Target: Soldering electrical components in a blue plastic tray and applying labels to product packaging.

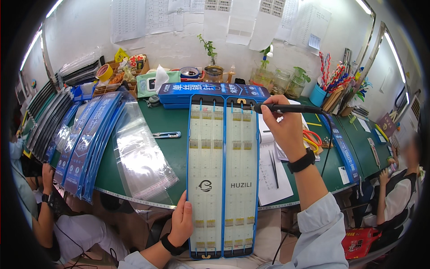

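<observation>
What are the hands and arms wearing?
The left hand and right hand are bare, without gloves. Each wrist has a black band: left band, right band. The loose sleeves are pale blue-grey.

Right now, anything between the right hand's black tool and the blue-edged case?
Nothing visible. The right hand holds the black tool with its tip by the upper right end of the blue-edged case.
</observation>
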{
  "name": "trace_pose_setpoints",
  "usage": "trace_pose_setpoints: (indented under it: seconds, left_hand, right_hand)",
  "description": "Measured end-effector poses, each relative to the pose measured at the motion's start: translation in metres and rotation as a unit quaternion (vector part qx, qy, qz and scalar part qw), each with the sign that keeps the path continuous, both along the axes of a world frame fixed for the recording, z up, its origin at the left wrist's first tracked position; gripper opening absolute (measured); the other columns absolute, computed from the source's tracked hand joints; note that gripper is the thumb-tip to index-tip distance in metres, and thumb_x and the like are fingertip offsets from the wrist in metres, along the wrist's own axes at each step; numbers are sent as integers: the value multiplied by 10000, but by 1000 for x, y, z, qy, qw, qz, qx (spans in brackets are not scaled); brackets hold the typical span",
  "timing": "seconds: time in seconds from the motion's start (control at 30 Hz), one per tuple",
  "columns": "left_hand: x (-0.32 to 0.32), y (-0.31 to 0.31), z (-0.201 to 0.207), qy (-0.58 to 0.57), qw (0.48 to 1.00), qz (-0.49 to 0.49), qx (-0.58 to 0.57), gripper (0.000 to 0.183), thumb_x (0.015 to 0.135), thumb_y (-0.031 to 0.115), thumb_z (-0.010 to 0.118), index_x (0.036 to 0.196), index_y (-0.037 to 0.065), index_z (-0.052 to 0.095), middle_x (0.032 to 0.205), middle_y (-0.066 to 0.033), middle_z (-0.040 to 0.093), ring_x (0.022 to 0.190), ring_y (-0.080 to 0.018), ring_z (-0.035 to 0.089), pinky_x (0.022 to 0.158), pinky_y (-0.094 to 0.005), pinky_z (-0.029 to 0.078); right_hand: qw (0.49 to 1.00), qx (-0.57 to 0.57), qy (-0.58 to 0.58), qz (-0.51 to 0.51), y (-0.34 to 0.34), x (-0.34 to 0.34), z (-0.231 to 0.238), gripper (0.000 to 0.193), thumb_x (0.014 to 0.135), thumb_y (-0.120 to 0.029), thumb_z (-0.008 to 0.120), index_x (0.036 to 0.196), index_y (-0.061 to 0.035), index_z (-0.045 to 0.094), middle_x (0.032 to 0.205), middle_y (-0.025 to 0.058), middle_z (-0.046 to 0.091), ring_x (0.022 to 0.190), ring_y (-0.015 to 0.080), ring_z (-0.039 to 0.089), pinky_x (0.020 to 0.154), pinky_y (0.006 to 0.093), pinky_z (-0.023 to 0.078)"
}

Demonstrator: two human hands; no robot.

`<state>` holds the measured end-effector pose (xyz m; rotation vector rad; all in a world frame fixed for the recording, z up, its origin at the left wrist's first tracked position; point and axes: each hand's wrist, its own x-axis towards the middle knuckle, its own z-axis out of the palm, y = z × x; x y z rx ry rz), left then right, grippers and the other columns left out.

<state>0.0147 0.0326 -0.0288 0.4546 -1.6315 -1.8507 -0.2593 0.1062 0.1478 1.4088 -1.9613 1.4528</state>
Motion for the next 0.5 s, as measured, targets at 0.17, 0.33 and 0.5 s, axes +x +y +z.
trace_pose_setpoints:
  seconds: [0.17, 0.33, 0.5]
  left_hand:
    - [1, 0, -2, -5, 1000, 10, 5, 473, 991, 221, 322, 1360, -71, 271, 1232, -140, 500, 1099, -151, 484, 931, -255, 373]
    - [1, 0, -3, -3, 1000, 12, -12, 468, 990, 213, 323, 1357, -72, 277, 1231, -142, 501, 1096, -152, 485, 930, -257, 372]
    - [0, 0, -3, -11, 1000, 15, -12, 467, 990, 218, 321, 1357, -68, 283, 1224, -142, 506, 1093, -154, 487, 927, -259, 374]
  right_hand:
    - [1000, -7, -1, 4, -3, -1, -1, 140, 815, -140, 621, 890, -37, 563, 703, 41, 603, 589, 90, 545, 556, 222, 426]
    - [998, -53, 10, -11, -1, -3, -1, 138, 823, -123, 620, 906, -30, 559, 731, 32, 583, 618, 74, 524, 581, 208, 424]
    - [996, -73, 24, -35, 8, -8, 0, 129, 828, -124, 616, 896, -33, 554, 701, 19, 568, 597, 65, 506, 563, 202, 414]
